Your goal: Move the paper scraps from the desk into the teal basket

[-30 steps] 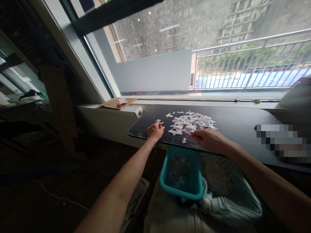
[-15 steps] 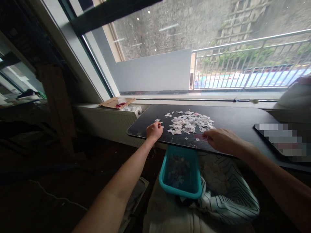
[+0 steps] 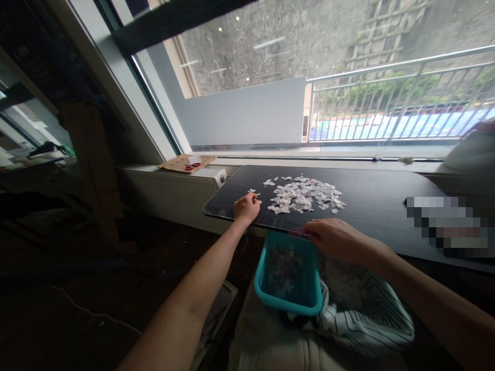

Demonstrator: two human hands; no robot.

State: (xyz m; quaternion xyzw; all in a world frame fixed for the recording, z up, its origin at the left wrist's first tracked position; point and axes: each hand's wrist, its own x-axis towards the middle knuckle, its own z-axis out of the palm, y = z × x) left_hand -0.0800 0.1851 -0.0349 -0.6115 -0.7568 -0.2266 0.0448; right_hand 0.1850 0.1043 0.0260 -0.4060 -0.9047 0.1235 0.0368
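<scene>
My right hand [image 3: 336, 237] is closed on a thin, see-through pinkish flat piece [image 3: 298, 233], whose exact kind I cannot tell. It holds the piece at the table's front edge, just above the far rim of a teal plastic basin [image 3: 288, 306]. Inside the basin lie small scraps [image 3: 285, 270]. A loose pile of white paper scraps [image 3: 303, 197] spreads over the black table [image 3: 381, 201]. Left of the pile, my left hand [image 3: 246, 207] rests closed near the table edge, beside a few stray scraps [image 3: 253, 191]. What its fingers hold, if anything, is hidden.
A striped cloth bag [image 3: 365, 330] with more pieces inside sits right of the basin. Red-handled scissors [image 3: 192, 166] lie on cardboard [image 3: 174, 164] by the radiator [image 3: 209, 180]. At the table's right is a blurred-out object [image 3: 450, 224]. A window runs behind the table.
My right hand has moved left and toward me with the pinkish piece, from the table top to the edge over the basin. Small scraps near that edge are gone from view. My left hand stays put.
</scene>
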